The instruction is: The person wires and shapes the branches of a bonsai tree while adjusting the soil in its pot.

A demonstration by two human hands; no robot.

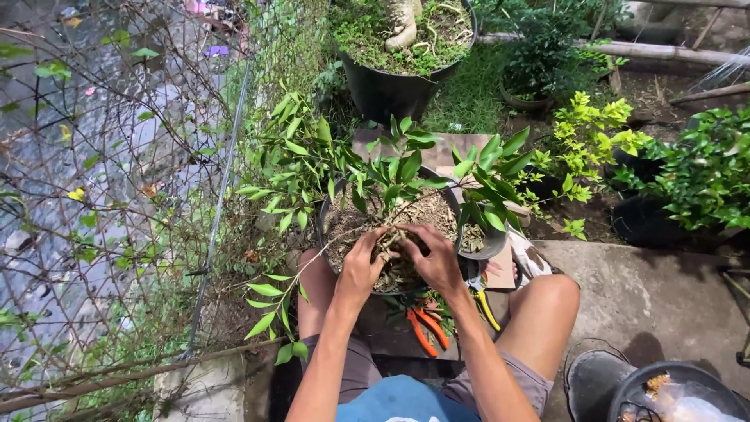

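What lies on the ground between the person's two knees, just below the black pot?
In the head view, orange-handled pruners and yellow-handled snips lie on the slab between the knees, below the black pot where both hands, left hand and right hand, work.

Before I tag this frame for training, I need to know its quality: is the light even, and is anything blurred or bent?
Head view: soft, even daylight, no glare; both hands, left hand and right hand, sharp on the black pot; wire fence at left looks bowed toward the edge.

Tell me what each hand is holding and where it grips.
Both the left hand and right hand clasp the clump of dry brown roots and stem base in the black round plastic pot; the exact grip is hidden.
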